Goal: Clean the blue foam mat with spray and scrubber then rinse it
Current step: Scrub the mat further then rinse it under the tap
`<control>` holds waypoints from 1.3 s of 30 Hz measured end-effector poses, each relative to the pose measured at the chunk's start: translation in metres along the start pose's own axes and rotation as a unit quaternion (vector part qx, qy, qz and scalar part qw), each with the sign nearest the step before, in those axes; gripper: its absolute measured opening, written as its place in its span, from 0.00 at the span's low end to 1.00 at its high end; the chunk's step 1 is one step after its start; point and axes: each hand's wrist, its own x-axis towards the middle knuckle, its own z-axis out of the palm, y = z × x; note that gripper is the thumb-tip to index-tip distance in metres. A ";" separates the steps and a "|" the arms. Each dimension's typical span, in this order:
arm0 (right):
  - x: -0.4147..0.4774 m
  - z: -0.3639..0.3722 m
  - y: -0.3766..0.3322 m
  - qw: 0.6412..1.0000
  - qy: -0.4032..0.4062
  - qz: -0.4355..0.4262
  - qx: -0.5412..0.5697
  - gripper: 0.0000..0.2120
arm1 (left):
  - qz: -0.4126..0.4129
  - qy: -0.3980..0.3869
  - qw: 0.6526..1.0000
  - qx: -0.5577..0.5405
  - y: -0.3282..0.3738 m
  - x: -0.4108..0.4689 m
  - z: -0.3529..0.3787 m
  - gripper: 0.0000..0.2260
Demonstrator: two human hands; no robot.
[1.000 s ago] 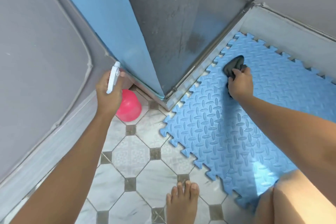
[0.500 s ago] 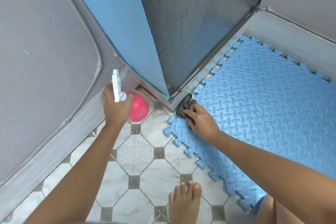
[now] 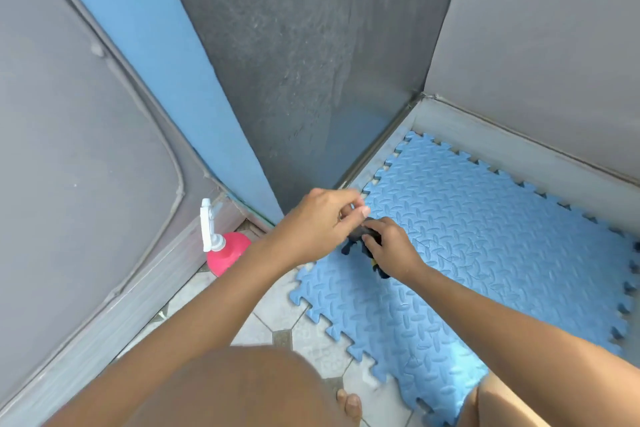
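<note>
The right hand (image 3: 393, 250) has its fingers curled round the dark scrubber (image 3: 360, 238), holding it down near the mat's left edge. The left hand (image 3: 320, 222) meets it from the other side, fingers bent and thumb tip close to the forefinger just above the scrubber. From where I stand I can't tell whether it actually pinches the scrubber or only hovers against it.

The blue foam mat (image 3: 491, 236) lies flat on the floor in the corner, its far edges running along the grey skirting and its toothed near edge resting on the pale tiled floor (image 3: 277, 305). A bare knee (image 3: 242, 392) fills the bottom of the view, with toes (image 3: 349, 404) just beside it on the tiles. The pink spray bottle (image 3: 227, 253) stands upright on the floor by the left wall, apart from both hands, white trigger head up.
</note>
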 end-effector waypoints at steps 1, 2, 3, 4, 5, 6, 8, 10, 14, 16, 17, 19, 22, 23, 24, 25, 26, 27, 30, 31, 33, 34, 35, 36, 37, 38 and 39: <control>0.000 -0.023 -0.007 0.999 0.041 0.015 0.018 0.11 | 0.046 0.030 0.998 0.007 0.021 0.015 -0.008 0.10; 0.000 -0.046 -0.014 0.996 0.079 0.022 0.030 0.11 | 0.083 0.079 0.993 0.013 0.046 0.030 -0.020 0.11; 0.002 -0.071 -0.023 0.993 0.111 0.028 0.038 0.11 | 0.106 0.104 0.989 0.022 0.067 0.044 -0.030 0.12; 0.003 -0.096 -0.032 0.989 0.138 0.025 0.051 0.09 | 0.130 0.136 0.982 0.032 0.090 0.057 -0.042 0.12; 0.003 -0.123 -0.043 0.985 0.158 0.022 0.066 0.07 | 0.149 0.154 0.976 0.045 0.111 0.073 -0.056 0.13; 0.004 -0.150 -0.054 0.981 0.180 0.017 0.077 0.07 | 0.168 0.174 0.968 0.073 0.138 0.085 -0.073 0.13; 0.005 -0.202 -0.076 0.970 0.228 0.012 0.088 0.07 | 0.192 0.205 0.951 0.132 0.185 0.107 -0.106 0.14; 0.005 -0.246 -0.098 0.961 0.261 -0.003 0.095 0.08 | 0.174 0.230 0.939 0.185 0.219 0.130 -0.138 0.15; 0.007 -0.302 -0.132 0.949 0.298 -0.016 0.104 0.07 | 0.077 0.222 0.909 0.343 0.263 0.174 -0.170 0.20; 0.010 -0.312 -0.140 0.951 0.292 -0.009 0.098 0.07 | 0.031 0.170 0.906 0.387 0.273 0.194 -0.172 0.19; 0.011 -0.315 -0.142 0.953 0.289 -0.002 0.095 0.08 | 0.013 0.154 0.905 0.397 0.277 0.205 -0.173 0.20; 0.014 -0.314 -0.144 0.955 0.282 0.011 0.093 0.11 | -0.028 0.135 0.902 0.409 0.279 0.220 -0.178 0.22; 0.019 -0.311 -0.142 0.957 0.271 0.012 0.098 0.12 | -0.051 0.090 0.912 0.397 0.270 0.234 -0.181 0.20; 0.021 -0.310 -0.141 0.957 0.270 0.013 0.108 0.11 | -0.045 0.079 0.913 0.397 0.268 0.237 -0.182 0.19; 0.024 -0.308 -0.141 0.957 0.266 0.016 0.118 0.10 | -0.038 0.072 0.912 0.402 0.267 0.239 -0.183 0.19; 0.027 -0.306 -0.141 0.957 0.260 0.020 0.129 0.10 | -0.033 0.066 0.909 0.409 0.266 0.239 -0.183 0.20; 0.028 -0.304 -0.142 0.957 0.253 0.026 0.140 0.08 | -0.027 0.060 0.907 0.416 0.266 0.239 -0.184 0.21; 0.030 -0.301 -0.142 0.956 0.250 0.031 0.151 0.07 | -0.021 0.055 0.907 0.417 0.266 0.238 -0.184 0.22; 0.031 -0.300 -0.145 0.954 0.247 0.037 0.165 0.07 | -0.010 0.041 0.915 0.401 0.265 0.241 -0.185 0.25; 0.032 -0.301 -0.145 0.953 0.248 0.036 0.168 0.07 | -0.006 0.038 0.919 0.392 0.265 0.242 -0.184 0.27; 0.034 -0.305 -0.143 0.953 0.246 0.041 0.174 0.07 | 0.008 0.033 0.927 0.374 0.266 0.243 -0.184 0.28; 0.035 -0.307 -0.141 0.953 0.246 0.045 0.173 0.07 | 0.014 0.031 0.929 0.369 0.266 0.243 -0.184 0.29; 0.037 -0.308 -0.139 0.952 0.250 0.048 0.167 0.09 | 0.017 0.029 0.930 0.367 0.266 0.244 -0.184 0.29; 0.037 -0.309 -0.138 0.952 0.254 0.053 0.162 0.10 | 0.022 0.028 0.930 0.366 0.266 0.244 -0.183 0.29; 0.039 -0.310 -0.136 0.952 0.255 0.054 0.160 0.11 | 0.028 0.028 0.930 0.365 0.266 0.243 -0.182 0.29; 0.039 -0.311 -0.136 0.952 0.254 0.056 0.160 0.11 | 0.034 0.028 0.930 0.365 0.266 0.243 -0.182 0.29; 0.041 -0.311 -0.135 0.953 0.253 0.055 0.161 0.11 | 0.038 0.029 0.931 0.363 0.266 0.243 -0.181 0.29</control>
